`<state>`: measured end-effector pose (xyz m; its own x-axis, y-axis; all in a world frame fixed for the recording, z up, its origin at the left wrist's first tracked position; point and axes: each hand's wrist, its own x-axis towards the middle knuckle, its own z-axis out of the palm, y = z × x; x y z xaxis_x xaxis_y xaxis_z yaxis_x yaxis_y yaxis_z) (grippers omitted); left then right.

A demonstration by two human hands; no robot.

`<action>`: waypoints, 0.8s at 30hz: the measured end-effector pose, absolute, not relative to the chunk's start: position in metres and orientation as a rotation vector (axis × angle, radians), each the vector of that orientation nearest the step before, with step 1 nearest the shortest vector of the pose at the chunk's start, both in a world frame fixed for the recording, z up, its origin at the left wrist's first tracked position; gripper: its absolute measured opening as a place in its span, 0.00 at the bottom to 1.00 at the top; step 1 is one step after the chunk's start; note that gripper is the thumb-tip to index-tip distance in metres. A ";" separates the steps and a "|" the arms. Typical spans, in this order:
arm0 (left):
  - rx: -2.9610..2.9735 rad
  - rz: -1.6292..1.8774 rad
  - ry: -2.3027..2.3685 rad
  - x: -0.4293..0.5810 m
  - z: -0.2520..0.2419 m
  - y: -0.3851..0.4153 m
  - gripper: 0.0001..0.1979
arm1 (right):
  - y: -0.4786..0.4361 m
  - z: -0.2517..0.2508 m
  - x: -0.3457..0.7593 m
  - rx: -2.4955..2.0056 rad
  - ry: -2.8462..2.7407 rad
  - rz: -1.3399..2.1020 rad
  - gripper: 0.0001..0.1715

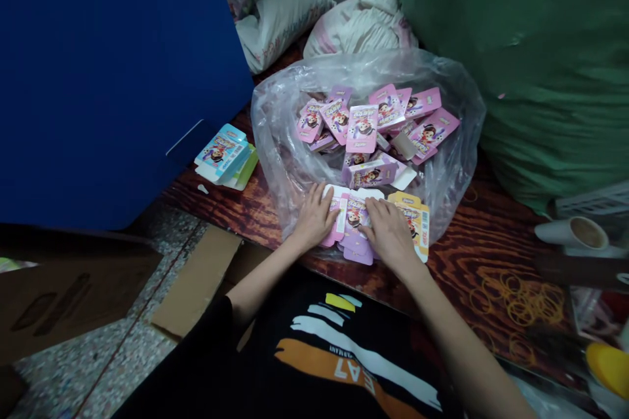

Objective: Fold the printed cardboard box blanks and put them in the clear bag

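Note:
A stack of flattened purple and pink card boxes [356,213], printed with a cartoon figure, lies at the near edge of the table on a clear plastic bag. My left hand [314,217] grips its left side, thumb over the printed face. On the other side my right hand [390,226] holds it, with fingers over the upper edge and thumb on the front. The undersides of both grips are hidden. A yellow flattened box [417,226] lies just right of my right hand. Beyond my hands, several folded pink and purple small boxes [362,129] are heaped in the open plastic bag [455,144].
Blue and green flattened boxes [225,154] lie left of the bag on the wood-grain table [472,255]. Rubber bands [523,301] and a cup [572,234] are on the right. White sacks [289,6] and a large green bag [540,65] stand behind; a blue panel [113,78] blocks the left.

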<state>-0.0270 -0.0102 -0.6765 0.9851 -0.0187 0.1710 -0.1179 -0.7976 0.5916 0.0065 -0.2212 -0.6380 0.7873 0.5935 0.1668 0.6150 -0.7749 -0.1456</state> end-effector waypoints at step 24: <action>2.301 0.071 0.008 -0.034 -0.640 -0.005 0.29 | -0.266 -0.583 0.060 -2.167 -0.307 -0.332 0.10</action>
